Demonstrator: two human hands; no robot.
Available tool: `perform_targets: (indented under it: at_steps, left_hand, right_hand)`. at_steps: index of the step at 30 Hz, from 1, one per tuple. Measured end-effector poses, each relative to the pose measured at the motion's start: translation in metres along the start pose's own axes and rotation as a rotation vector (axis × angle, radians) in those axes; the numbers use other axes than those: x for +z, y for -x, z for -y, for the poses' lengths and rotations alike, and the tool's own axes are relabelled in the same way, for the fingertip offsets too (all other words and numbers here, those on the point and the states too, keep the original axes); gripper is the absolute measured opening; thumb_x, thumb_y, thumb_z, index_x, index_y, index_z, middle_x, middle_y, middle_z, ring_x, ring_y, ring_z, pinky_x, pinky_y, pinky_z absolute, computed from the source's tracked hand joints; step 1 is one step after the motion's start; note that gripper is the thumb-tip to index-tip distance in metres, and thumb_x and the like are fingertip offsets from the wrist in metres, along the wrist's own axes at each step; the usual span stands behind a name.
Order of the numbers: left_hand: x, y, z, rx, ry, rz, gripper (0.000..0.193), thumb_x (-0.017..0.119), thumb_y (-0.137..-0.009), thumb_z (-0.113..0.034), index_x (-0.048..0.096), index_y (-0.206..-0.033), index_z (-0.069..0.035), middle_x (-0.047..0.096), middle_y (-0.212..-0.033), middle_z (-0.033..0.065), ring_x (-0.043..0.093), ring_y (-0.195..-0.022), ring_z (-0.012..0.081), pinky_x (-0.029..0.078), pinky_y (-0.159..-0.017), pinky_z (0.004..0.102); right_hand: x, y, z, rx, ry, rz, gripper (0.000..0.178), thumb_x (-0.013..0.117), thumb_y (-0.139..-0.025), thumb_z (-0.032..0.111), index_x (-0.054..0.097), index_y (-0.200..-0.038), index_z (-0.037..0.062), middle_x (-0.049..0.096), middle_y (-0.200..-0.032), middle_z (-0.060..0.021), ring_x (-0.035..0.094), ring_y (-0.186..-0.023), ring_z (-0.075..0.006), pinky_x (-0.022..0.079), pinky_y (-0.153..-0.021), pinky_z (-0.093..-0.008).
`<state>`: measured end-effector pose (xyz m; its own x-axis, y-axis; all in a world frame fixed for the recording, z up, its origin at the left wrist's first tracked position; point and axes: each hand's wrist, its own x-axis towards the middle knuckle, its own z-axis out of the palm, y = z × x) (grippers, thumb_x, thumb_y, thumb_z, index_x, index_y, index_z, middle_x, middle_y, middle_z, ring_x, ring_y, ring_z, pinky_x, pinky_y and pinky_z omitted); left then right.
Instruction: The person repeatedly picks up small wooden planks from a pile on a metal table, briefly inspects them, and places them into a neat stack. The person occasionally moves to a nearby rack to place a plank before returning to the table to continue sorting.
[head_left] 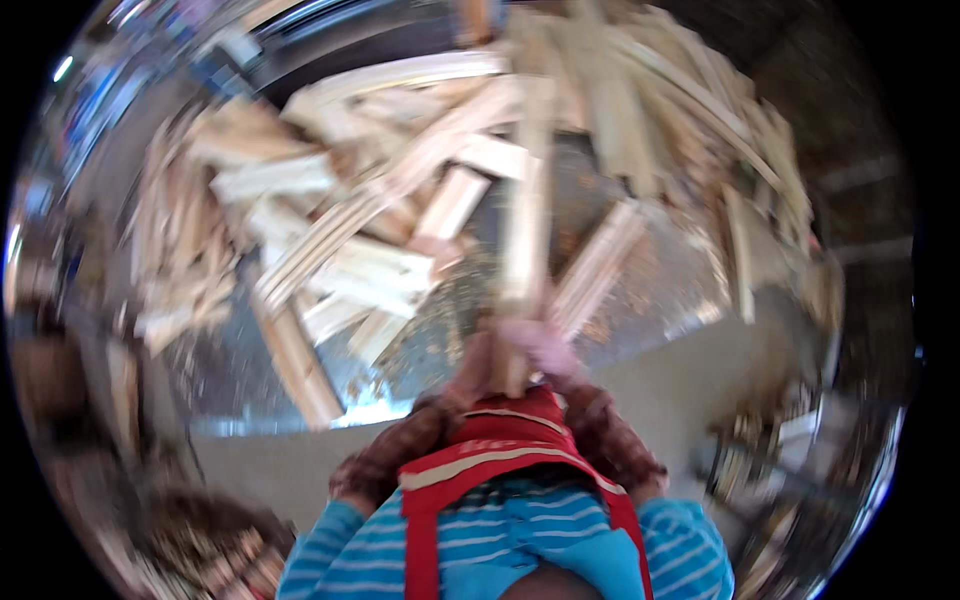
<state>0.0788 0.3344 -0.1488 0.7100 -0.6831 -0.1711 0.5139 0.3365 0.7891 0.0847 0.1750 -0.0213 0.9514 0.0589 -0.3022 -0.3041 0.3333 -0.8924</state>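
Offcuts (pixel 400 210) lie heaped over a metal table (pixel 660 290), largest mass at top. One long plank (pixel 527 220) stands lengthwise ahead of the chest — keep it aligned with the body, both grips low. Left hand (pixel 478 362) and right hand (pixel 545 350) clasp its near end; blur hides the fingers' exact closure.

Big pile of cut wood (pixel 400 180) heaped on a grey metal sheet (pixel 660 280) strewn with sawdust. Pale concrete floor (pixel 690 385) just below the sheet. More wood scraps (pixel 215 550) left of the floor. Dark wall (pixel 850 150) right of the pile. All blurred, bright daylight.
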Motion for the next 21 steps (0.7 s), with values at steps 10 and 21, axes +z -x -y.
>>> perform_targets:
  at_steps: [10, 21]
  left_hand:
    - [0.061, -0.118, -0.021, -0.357, -1.058, -0.315, 0.072, 0.06, -0.091, -0.047, 0.037, -0.146, -0.008, 0.054, -0.137, 0.0253, 0.058, -0.121, 0.0413, 0.046, -0.101, 0.0492]
    - [0.072, -0.097, 0.082, -0.505, -0.591, -0.068, 0.1, 0.069, -0.084, -0.041, 0.01, -0.156, -0.002, 0.055, -0.134, 0.0312, 0.063, -0.116, 0.0404, 0.051, -0.097, 0.0442]
  right_hand:
    - [-0.243, 0.05, -0.137, -0.039, -0.071, -0.563, 0.046, 0.073, -0.091, 0.015, 0.054, -0.131, 0.0015, 0.065, -0.102, -0.0107, 0.064, -0.086, -0.021, 0.053, -0.078, -0.0308]
    - [-0.244, -0.006, -0.113, 0.029, 0.769, -0.63, 0.052, 0.053, -0.103, 0.034, 0.051, -0.139, -0.0026, 0.063, -0.128, -0.021, 0.06, -0.112, -0.0284, 0.045, -0.098, -0.0362]
